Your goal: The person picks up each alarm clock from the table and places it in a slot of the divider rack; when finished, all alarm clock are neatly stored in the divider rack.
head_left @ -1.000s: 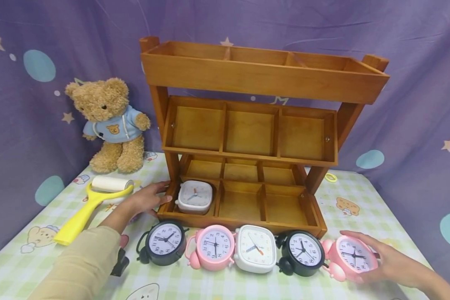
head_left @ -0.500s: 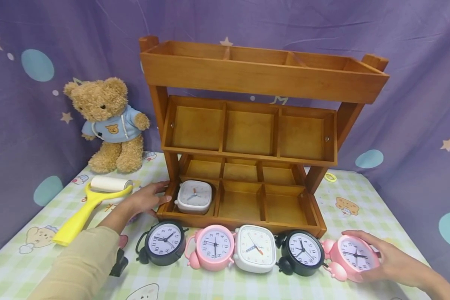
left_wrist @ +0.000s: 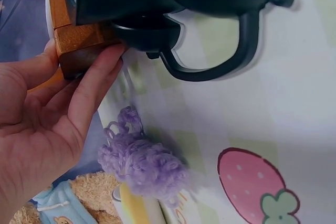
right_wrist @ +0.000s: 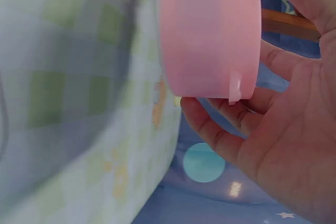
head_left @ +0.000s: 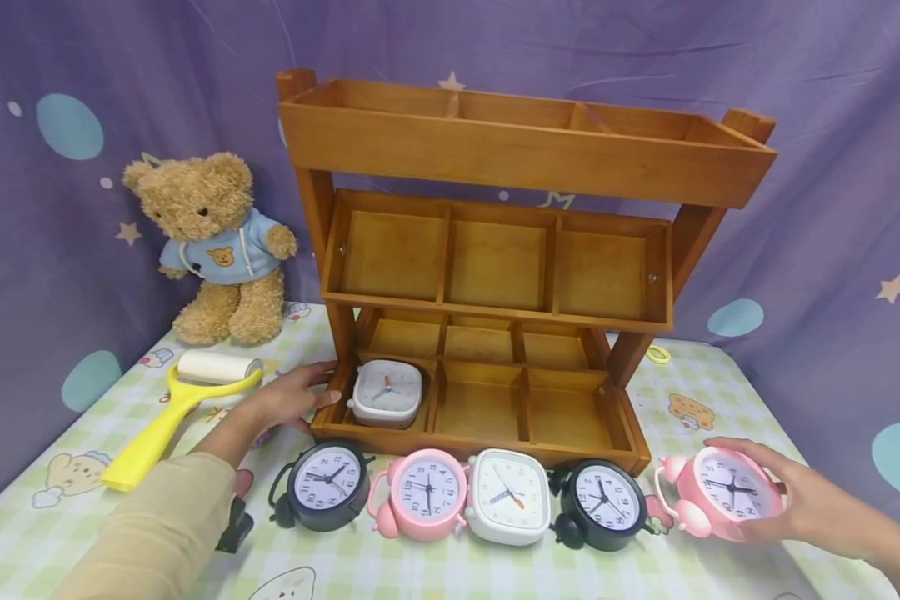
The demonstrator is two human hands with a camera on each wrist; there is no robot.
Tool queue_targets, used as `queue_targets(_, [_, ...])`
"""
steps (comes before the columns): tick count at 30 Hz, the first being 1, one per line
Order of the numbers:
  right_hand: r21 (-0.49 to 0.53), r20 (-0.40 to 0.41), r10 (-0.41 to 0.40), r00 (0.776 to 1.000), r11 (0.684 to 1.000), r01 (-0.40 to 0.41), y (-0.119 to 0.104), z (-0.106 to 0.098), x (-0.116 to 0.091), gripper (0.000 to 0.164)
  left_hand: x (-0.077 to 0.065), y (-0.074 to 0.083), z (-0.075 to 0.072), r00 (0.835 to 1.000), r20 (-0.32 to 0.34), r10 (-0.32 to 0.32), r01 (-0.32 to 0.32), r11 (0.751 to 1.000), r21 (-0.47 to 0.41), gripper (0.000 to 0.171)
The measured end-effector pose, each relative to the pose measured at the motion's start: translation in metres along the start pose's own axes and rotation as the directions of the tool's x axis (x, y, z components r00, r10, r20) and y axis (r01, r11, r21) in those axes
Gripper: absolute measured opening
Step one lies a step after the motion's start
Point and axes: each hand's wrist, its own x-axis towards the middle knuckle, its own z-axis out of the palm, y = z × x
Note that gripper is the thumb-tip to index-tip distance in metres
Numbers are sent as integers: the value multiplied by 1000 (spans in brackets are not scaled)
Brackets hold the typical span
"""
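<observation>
At the right of the head view, my right hand (head_left: 821,504) grips a pink twin-bell alarm clock (head_left: 738,493) by its base end. The right wrist view shows thumb and fingers round its pink casing (right_wrist: 210,35). My left hand (head_left: 288,400) holds the lower left corner of a brown wooden rack (head_left: 495,137), thumb and fingers on either side of the corner block (left_wrist: 79,45). A white square clock (head_left: 387,393) lies in the rack's bottom left compartment. Before the rack lie a black clock (head_left: 326,485), another pink clock (head_left: 427,493), another white clock (head_left: 508,497) and another black clock (head_left: 603,504).
A teddy bear (head_left: 221,242) in a blue hoodie sits at the back left. Nearer lies a yellow-handled roller (head_left: 153,433). Purple fluffy yarn (left_wrist: 142,166) lies by the left hand. A yellow ring (head_left: 658,355) is behind the rack's right side, on the checked tablecloth (head_left: 375,575).
My right hand has shifted the pink clock right and slightly upward, opening a gap from the black clock beside it. The left hand stays at the rack's corner.
</observation>
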Motion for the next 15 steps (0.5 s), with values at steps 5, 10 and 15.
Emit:
queue_targets(5, [-55, -25, 12, 1000, 998, -14, -9, -11, 7, 87, 0, 0, -1, 1000, 1, -4, 4, 1000, 3, 68])
queue_targets(10, [-62, -31, 25, 999, 998, -27, -21, -16, 16, 86, 0, 0, -1, 1000, 3, -3, 3, 1000, -8, 68])
queue_targets(15, [-39, -31, -3, 1000, 999, 2, -37, -17, 27, 85, 1, -2, -1, 1000, 5, 8, -8, 1000, -15, 68])
